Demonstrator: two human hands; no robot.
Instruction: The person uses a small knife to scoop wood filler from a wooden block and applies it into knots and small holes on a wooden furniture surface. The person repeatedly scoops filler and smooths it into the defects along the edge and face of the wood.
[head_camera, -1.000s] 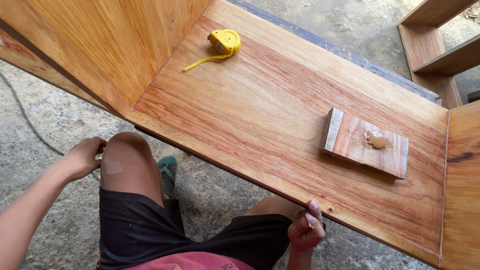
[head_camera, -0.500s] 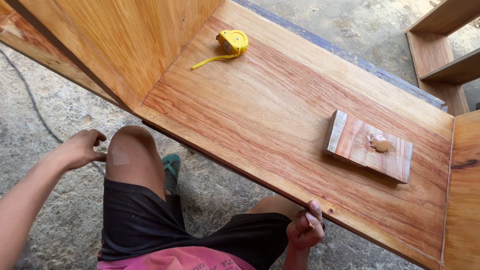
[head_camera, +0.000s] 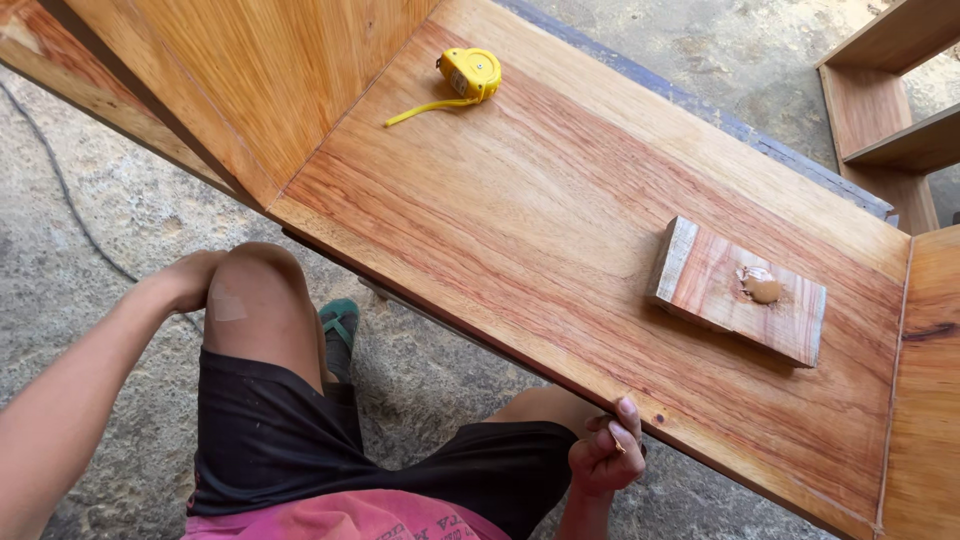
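1. The right hand (head_camera: 605, 455) sits at the near edge of the wide wooden board (head_camera: 560, 220), its fingers (head_camera: 628, 410) curled shut against that edge; whether something small is pinched inside them cannot be told.
2. The left hand (head_camera: 190, 280) rests on the outer side of the raised left knee (head_camera: 250, 285), fingers bent loosely around the knee and holding nothing else.
3. A pale plaster (head_camera: 228, 306) is stuck on that knee.
4. A small wood block (head_camera: 740, 290) lies flat on the board toward its right end, well apart from the right hand, with a dab of brown filler (head_camera: 762, 289) on top.
5. A yellow tape measure (head_camera: 468, 73) lies at the board's far side, a short length of tape pulled out.
6. An upright panel (head_camera: 250, 70) joins the board on the left.
7. A green sandal (head_camera: 340, 322) shows on the concrete floor (head_camera: 90, 240) beneath.
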